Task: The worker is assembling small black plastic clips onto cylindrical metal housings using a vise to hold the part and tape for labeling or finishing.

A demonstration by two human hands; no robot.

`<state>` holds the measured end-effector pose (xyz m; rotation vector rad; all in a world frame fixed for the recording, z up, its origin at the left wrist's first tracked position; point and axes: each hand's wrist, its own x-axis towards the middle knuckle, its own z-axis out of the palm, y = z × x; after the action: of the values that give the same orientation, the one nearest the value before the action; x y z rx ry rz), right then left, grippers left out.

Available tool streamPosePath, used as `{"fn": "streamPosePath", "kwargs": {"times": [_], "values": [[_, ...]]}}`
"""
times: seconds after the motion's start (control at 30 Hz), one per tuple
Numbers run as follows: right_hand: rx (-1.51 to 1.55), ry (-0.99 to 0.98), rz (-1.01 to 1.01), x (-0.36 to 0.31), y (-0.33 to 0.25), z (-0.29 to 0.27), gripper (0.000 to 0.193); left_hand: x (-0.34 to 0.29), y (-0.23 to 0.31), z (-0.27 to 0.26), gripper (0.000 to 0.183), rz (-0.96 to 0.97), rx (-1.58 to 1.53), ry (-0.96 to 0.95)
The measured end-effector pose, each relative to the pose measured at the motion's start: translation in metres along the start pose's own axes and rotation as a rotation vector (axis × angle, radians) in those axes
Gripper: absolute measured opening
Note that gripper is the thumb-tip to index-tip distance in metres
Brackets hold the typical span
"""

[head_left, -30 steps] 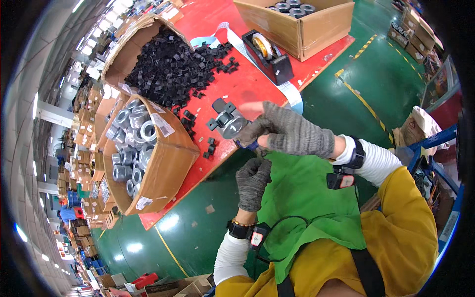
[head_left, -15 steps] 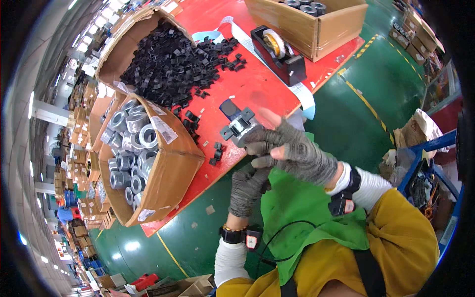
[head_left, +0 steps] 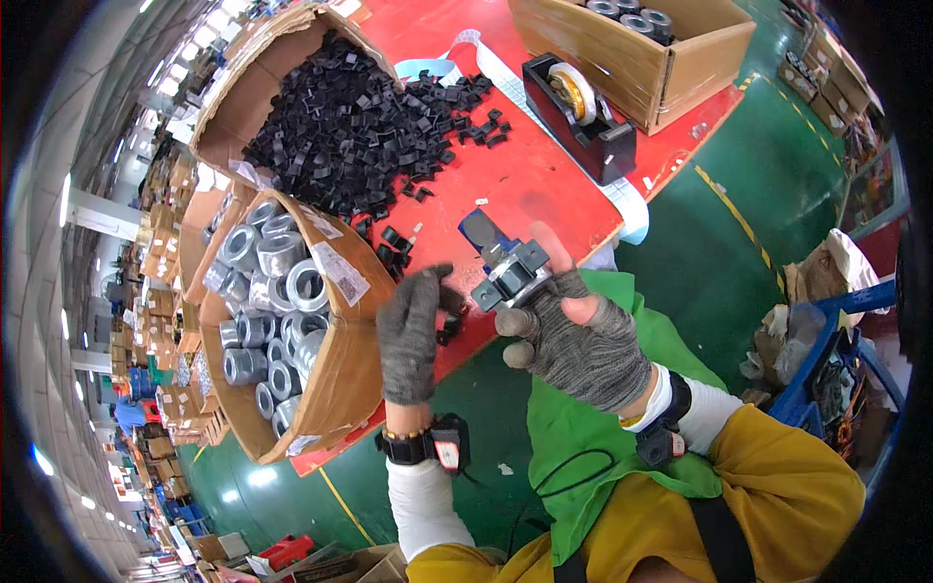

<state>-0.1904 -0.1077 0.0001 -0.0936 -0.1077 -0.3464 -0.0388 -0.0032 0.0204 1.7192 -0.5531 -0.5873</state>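
My right hand (head_left: 588, 345), in a grey fingerless glove, has its fingers curled around a grey metal ring (head_left: 522, 291). Black clip-like pieces (head_left: 513, 275) sit on the ring's upper side. Just beyond it is a dark blue flat piece (head_left: 481, 230); whether it is joined to the ring I cannot tell. My left hand (head_left: 408, 335), gloved likewise, is over the table's near edge with thumb and fingers apart. It is nearest to a few loose black clips (head_left: 450, 328), partly hidden by its fingertips.
A tilted carton (head_left: 222, 121) spills a heap of black clips (head_left: 340, 126) on the red table (head_left: 466, 194). Another carton (head_left: 360, 301) holds many grey rings (head_left: 282, 255). A black tape dispenser (head_left: 607, 146) and a third carton (head_left: 705, 73) stand at the far right.
My left hand has left the ring and moved left to the loose black clips. My right hand still has the ring, now slightly farther right in view.
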Motion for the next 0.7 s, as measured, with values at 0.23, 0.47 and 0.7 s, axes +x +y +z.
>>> {"fn": "streamPosePath", "kwargs": {"times": [0.23,0.47,0.7], "values": [[-0.027,-0.027,0.062,0.003,0.0,0.007,0.07,0.035,-0.001,0.009,0.028,0.531,0.248,-0.312],[-0.324,0.062,0.154,-0.025,-0.037,0.011,0.068,0.047,0.029,0.007,0.017,0.095,0.002,-0.368],[-1.427,-0.098,0.133,0.051,-0.109,0.024,0.039,0.053,0.043,-0.003,0.018,0.191,-0.016,-0.294]]}}
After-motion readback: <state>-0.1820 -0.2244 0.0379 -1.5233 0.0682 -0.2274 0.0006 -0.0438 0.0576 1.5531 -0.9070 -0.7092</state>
